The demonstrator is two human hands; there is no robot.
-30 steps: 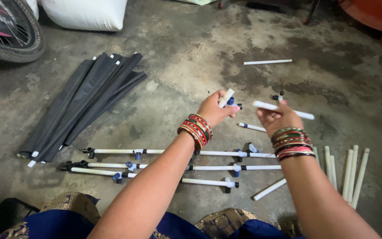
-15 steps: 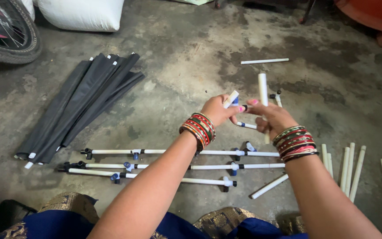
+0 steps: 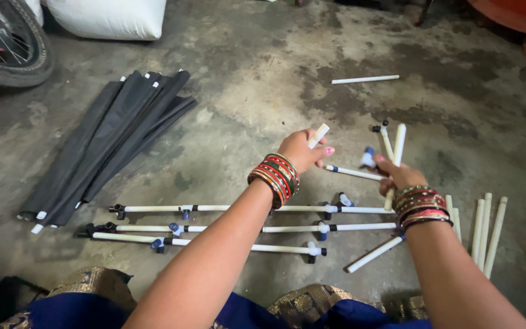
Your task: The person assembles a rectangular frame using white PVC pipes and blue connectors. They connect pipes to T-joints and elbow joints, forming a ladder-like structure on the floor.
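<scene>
While the left hand (image 3: 299, 152) clenches a short white tube piece (image 3: 319, 135), the right hand (image 3: 397, 176) grasps a long white rod (image 3: 395, 159) above the assembled rods (image 3: 226, 228) on the concrete floor (image 3: 263, 79).

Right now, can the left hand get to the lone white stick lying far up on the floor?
Probably not easily. The left hand already grips a short white piece, and the lone white stick lies well beyond it across bare floor.

a small floor-level workshop: white rods (image 3: 257, 227) fitted with joints are lying in rows on stained concrete floor (image 3: 263, 79), beside folded black fabric panels (image 3: 111, 140) and a bicycle tyre (image 3: 7, 49).
</scene>
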